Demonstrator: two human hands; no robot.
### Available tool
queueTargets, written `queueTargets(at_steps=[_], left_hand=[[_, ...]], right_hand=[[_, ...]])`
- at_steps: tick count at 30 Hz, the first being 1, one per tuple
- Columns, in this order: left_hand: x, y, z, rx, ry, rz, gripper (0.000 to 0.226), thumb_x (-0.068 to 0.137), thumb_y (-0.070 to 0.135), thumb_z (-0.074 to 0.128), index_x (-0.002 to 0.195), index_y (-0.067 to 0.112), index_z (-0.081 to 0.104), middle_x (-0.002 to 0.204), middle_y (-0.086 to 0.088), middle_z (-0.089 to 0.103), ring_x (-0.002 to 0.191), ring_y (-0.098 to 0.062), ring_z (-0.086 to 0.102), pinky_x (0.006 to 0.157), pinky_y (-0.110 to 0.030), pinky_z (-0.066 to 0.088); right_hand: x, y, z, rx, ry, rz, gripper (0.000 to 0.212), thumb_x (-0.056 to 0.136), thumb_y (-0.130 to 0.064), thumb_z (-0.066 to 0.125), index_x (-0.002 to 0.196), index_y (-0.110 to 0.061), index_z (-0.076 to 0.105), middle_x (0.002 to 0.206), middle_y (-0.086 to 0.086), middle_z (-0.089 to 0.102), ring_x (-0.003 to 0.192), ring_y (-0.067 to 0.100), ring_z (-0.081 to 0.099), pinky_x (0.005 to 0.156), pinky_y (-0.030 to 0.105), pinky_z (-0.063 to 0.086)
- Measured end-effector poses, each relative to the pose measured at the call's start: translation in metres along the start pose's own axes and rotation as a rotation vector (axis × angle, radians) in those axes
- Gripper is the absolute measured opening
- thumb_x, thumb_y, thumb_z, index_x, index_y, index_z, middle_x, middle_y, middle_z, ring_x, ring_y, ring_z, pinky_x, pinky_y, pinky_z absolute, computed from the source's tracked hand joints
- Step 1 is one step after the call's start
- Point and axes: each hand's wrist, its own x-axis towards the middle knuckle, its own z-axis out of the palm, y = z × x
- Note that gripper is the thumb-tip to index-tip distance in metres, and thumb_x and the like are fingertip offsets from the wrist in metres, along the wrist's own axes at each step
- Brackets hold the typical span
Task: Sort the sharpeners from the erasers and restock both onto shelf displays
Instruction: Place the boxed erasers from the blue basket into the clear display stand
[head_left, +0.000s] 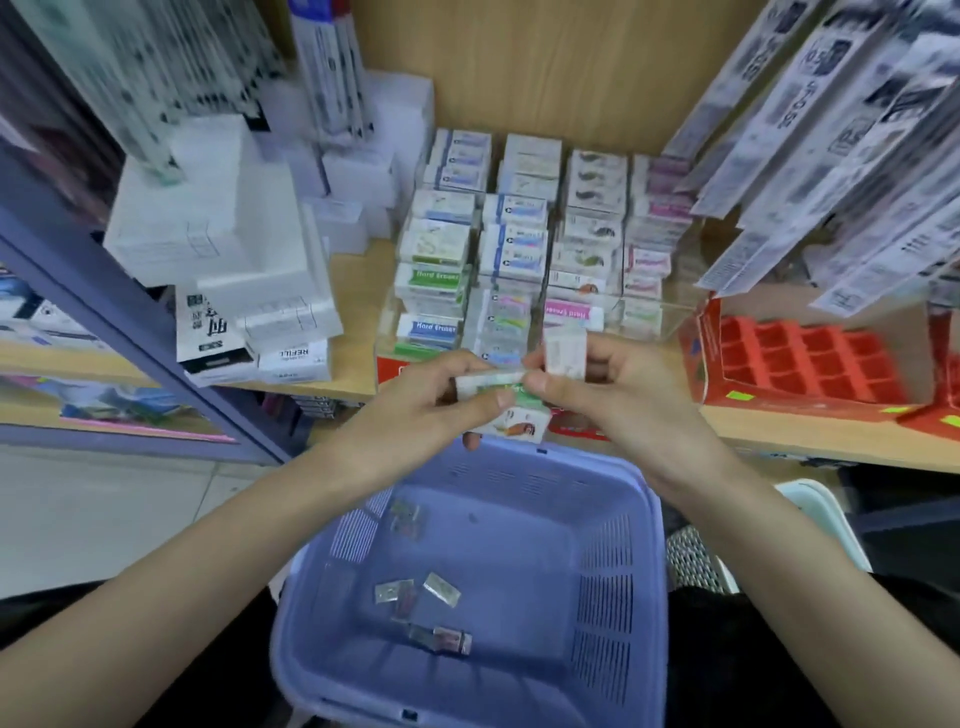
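Note:
My left hand (431, 400) grips a small stack of wrapped erasers (511, 421), the lowest one showing an orange picture. My right hand (597, 384) pinches the green-striped eraser on top of that stack and also holds a white eraser (565, 349) upright between its fingers. Both hands hover above the far rim of a lilac plastic basket (613, 525). Several small metal sharpeners (415, 595) lie loose on the basket's floor. Behind the hands a clear acrylic display (670, 317) on the wooden shelf holds rows of stacked erasers (514, 249).
A red cardboard tray with empty square cells (800, 358) sits on the shelf to the right. White refill boxes (218, 234) are piled at left. Hanging packets (831, 156) crowd the upper right. A purple shelf post (104, 291) runs along the left.

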Motion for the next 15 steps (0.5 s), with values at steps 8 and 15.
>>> queueTargets(at_steps=[8,15], left_hand=[[0.016,0.001,-0.017,-0.157,0.129,-0.133,0.022,0.092,0.018,0.055,0.071,0.012,0.055,0.055,0.005,0.053,0.051,-0.011,0.045,0.048,-0.02,0.029],[0.013,-0.014,-0.038,-0.237,0.13,-0.245,0.035,0.088,0.021,0.058,0.09,-0.013,0.052,0.061,-0.007,0.047,0.045,-0.01,0.043,0.041,-0.017,0.03]], right_hand=[[0.019,0.002,-0.002,0.063,0.052,-0.038,0.011,0.081,-0.003,0.069,0.082,-0.013,0.069,0.071,-0.004,0.068,0.064,0.007,0.062,0.054,0.022,0.052],[0.027,0.014,0.014,-0.418,-0.061,-0.343,0.026,0.078,-0.014,0.075,0.069,-0.03,0.057,0.082,-0.01,0.059,0.074,0.008,0.053,0.065,0.025,0.045]])
